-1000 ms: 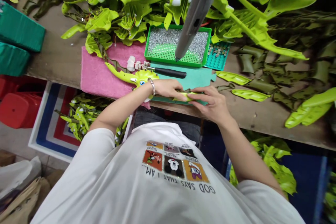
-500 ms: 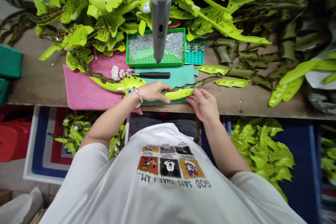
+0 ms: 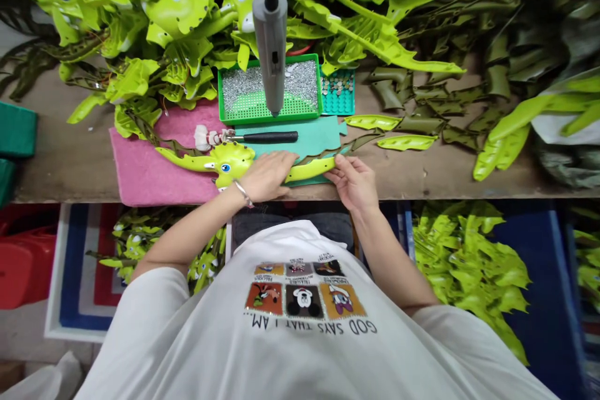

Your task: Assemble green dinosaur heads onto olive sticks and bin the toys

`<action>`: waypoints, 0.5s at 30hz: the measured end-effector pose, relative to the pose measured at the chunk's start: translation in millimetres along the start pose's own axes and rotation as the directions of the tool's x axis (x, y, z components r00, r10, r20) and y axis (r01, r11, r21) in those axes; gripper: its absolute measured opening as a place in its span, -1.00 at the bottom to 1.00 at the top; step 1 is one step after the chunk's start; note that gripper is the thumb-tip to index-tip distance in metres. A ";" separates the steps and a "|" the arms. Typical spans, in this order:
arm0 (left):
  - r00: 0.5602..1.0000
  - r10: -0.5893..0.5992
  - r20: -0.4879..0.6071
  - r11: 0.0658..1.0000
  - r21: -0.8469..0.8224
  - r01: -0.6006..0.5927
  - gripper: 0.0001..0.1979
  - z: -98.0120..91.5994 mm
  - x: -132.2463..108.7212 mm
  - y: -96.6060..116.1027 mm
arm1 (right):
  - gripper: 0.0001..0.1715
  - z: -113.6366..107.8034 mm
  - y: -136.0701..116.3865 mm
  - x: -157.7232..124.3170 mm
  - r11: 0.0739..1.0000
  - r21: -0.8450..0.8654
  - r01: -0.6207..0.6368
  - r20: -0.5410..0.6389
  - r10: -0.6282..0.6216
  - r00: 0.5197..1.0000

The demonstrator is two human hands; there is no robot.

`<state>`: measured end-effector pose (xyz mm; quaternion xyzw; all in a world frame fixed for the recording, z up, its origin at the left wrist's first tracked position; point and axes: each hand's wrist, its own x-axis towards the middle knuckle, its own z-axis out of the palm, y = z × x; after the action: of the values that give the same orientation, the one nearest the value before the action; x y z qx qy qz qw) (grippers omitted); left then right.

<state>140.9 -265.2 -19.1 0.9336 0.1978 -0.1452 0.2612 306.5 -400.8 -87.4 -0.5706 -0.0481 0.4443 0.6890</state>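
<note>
A long lime-green dinosaur-head toy (image 3: 228, 164), with a blue eye and a curved arm to each side, lies across the pink cloth (image 3: 140, 165) and the teal mat (image 3: 316, 131). My left hand (image 3: 267, 176) is bent over its middle, fingers close together and gripping it; the thumb side is partly hidden. At the tip of the right arm, my right hand (image 3: 355, 184) pinches the lime piece between thumb and fingers. A dark olive strip (image 3: 323, 152) runs along that arm's far side. Beyond lies a black-handled tool (image 3: 269, 137) with white wrapping at its end.
A grey hanging electric screwdriver (image 3: 270, 53) points down over a green tray (image 3: 225, 94) of screws. Beside it sits a teal tray (image 3: 337, 103) with small discs. Lime shells (image 3: 405, 142) and olive parts (image 3: 422, 125) lie right; more lime parts (image 3: 178, 12) are heaped behind.
My left fingers have moved from the near edge of the lime arm to lie over its middle. The right hand keeps its pinch on the tip. The view has shifted slightly.
</note>
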 end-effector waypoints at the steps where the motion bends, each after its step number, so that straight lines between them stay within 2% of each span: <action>1: 0.998 -0.010 -0.056 0.997 0.071 0.014 -0.49 4.2 -5.4 3.4 | -0.38 -0.9 1.7 -1.3 0.998 -0.046 0.033 -0.015 -0.034 0.999; 2: 0.994 -0.019 -0.108 0.991 0.127 0.033 -0.50 8.4 -10.6 6.8 | -0.39 -2.2 3.2 -3.3 0.987 -0.118 0.107 -0.048 -0.113 0.992; 3: 0.989 -0.028 -0.146 0.984 0.168 0.052 -0.55 11.9 -15.5 10.1 | -0.40 -3.9 4.3 -6.1 0.949 -0.224 0.220 -0.082 -0.243 0.967; 4: 0.985 -0.039 -0.166 0.978 0.197 0.072 -0.63 14.0 -19.8 13.3 | -0.39 -5.7 4.8 -9.7 0.862 -0.363 0.354 -0.084 -0.408 0.909; 5: 0.984 -0.052 -0.173 0.972 0.218 0.090 -0.70 14.3 -23.5 16.4 | -0.36 -7.1 4.6 -14.0 0.717 -0.504 0.482 -0.029 -0.572 0.820; 6: 0.982 -0.069 -0.175 0.965 0.237 0.110 -0.73 12.6 -26.4 19.4 | -0.32 -7.9 3.7 -18.6 0.529 -0.610 0.589 0.083 -0.697 0.712; 7: 0.979 -0.091 -0.180 0.956 0.259 0.137 -0.74 8.8 -28.7 22.3 | -0.28 -7.6 2.2 -23.3 0.339 -0.662 0.668 0.223 -0.762 0.608; 8: 0.976 -0.113 -0.188 0.945 0.283 0.164 -0.74 3.3 -30.5 25.1 | -0.27 -6.2 0.3 -27.7 0.183 -0.669 0.721 0.354 -0.774 0.525; 9: 0.973 -0.127 -0.191 0.934 0.307 0.182 -0.75 -3.4 -31.7 27.8 | -0.29 -3.5 -1.8 -31.6 0.073 -0.656 0.751 0.448 -0.764 0.465; 10: 0.974 -0.128 -0.187 0.926 0.330 0.185 -0.75 -10.7 -32.6 30.4 | -0.33 0.1 -4.0 -34.8 0.003 -0.648 0.761 0.495 -0.758 0.424; 13: 0.987 -0.106 -0.117 0.924 0.354 0.141 -0.68 -30.6 -33.1 37.7 | -0.50 14.3 -8.5 -38.4 -0.094 -0.678 0.729 0.500 -0.786 0.363; 15: 0.992 -0.113 -0.050 0.934 0.335 0.124 -0.56 -38.5 -32.3 42.6 | -0.61 23.5 -9.0 -35.2 -0.128 -0.628 0.767 0.553 -0.767 0.325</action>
<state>137.9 -287.2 42.9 0.9530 0.2297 -0.1783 0.0851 277.0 -406.4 -56.3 -0.6766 -0.5749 -0.1298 0.4414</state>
